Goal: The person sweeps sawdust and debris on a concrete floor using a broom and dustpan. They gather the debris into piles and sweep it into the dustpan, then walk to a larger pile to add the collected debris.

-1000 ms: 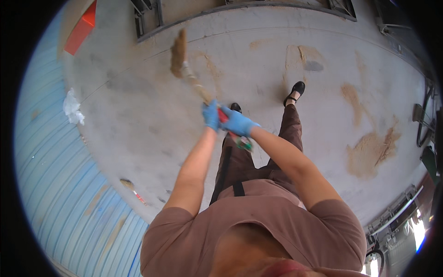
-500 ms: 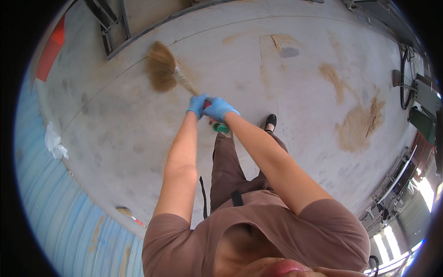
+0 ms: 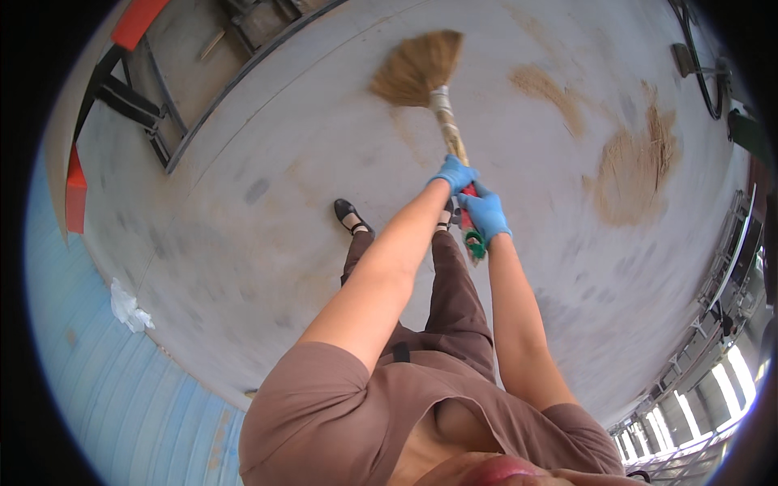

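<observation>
Both my hands, in blue gloves, are closed around the handle of a straw broom. My left hand grips the upper one, nearer the bristles, just below the pale wrapped neck. Close behind it, my right hand holds the red part of the handle, near its green-trimmed end. The fanned tan bristles are spread on the grey floor ahead of me. Light brown dust streaks mark the floor beside the broom.
A brown dust pile and a curved dust streak lie to the right. At far left stands a dark metal frame with orange parts. Crumpled white plastic lies by the blue corrugated wall. Machinery lines the right edge.
The broom has swung from left to right, and its bristles now point farther ahead. Both hands moved right with it, still gripping. My view has turned, and my left shoe now shows.
</observation>
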Motion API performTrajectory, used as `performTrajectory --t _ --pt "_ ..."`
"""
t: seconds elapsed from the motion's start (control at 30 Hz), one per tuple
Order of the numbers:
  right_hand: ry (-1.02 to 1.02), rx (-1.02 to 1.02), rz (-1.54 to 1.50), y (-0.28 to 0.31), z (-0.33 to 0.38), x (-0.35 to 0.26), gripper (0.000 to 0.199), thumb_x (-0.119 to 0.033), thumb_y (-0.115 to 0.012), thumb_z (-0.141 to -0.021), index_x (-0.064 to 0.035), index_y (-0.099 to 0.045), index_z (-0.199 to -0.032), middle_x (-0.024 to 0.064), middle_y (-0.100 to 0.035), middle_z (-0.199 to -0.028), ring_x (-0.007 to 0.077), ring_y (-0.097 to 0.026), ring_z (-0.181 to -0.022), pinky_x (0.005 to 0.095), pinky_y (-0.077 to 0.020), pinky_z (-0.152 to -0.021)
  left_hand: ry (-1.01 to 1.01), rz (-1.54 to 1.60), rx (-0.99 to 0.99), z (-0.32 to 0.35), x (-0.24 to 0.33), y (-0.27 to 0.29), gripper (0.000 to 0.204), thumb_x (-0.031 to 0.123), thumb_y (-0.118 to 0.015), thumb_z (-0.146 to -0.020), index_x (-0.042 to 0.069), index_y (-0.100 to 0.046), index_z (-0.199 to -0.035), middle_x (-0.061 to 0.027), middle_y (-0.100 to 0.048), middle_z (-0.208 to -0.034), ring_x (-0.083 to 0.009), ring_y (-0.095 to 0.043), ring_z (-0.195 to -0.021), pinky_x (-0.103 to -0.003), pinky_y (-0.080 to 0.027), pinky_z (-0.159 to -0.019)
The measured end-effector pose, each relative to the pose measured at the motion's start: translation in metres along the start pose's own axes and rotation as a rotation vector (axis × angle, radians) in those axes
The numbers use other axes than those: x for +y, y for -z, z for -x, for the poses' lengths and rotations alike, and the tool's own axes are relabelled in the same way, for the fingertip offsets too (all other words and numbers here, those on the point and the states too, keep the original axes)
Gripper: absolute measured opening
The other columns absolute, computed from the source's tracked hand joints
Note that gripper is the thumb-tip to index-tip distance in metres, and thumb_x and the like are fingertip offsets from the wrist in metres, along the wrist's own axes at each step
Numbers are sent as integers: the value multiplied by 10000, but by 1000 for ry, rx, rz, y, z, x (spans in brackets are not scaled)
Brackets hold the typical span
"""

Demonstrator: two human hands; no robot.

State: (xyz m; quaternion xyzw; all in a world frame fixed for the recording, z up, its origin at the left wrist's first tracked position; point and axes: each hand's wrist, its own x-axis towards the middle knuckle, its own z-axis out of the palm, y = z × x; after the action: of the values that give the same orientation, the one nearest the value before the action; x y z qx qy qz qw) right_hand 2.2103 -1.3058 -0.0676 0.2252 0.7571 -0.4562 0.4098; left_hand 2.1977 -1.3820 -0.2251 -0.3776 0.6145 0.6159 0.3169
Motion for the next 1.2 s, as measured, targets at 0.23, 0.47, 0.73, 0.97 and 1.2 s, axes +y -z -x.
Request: performTrajectory --t 0.23,0.47,0.73,0.97,1.2 --pt "-122 132 -326 144 29 36 435 -33 -587 -839 -4 -543 -1271 103 -631 -902 195 -644 -716 346 -574 -551 -10 -266 -251 45 76 -164 697 289 -743 -744 -23 -481 -1310 -249 -629 -1184 -333 -647 -1064 -397 -529 -905" --pt "24 85 -349 148 118 73 546 -46 -584 -886 -21 -406 -1402 80 -634 -996 162 -641 -734 296 -555 -605 -81 -26 -212 144 38 -177 812 243 -674 -782 21 -295 -1465 -299 -597 -1210 -402 -607 -1126 -431 -493 -945" --pt "61 -253 119 60 181 99 686 -135 -644 -862 -19 -361 -1476 100 -656 -1082 133 -640 -826 298 -537 -742 -321 281 428 235 -65 -71 567 105 -655 -815 16 -422 -1324 -105 -569 -1001 -194 -579 -841 -312 -510 -707" --pt "256 -619 403 -138 160 142 857 -239 -716 -795 -68 -286 -1516 215 -631 -1198 298 -688 -929 378 -549 -828 -133 563 788 253 -237 106 343 173 -710 -822 35 -524 -1076 -46 -575 -851 -162 -571 -717 -315 -505 -610" --pt "-275 -942 13 -308 158 157 704 -69 -659 -786 -26 -404 -1441 162 -676 -993 222 -685 -633 344 -572 -554 11 979 781 261 -376 251 256 211 -713 -840 53 -566 -978 -40 -604 -816 -177 -598 -679 -359 -525 -617"
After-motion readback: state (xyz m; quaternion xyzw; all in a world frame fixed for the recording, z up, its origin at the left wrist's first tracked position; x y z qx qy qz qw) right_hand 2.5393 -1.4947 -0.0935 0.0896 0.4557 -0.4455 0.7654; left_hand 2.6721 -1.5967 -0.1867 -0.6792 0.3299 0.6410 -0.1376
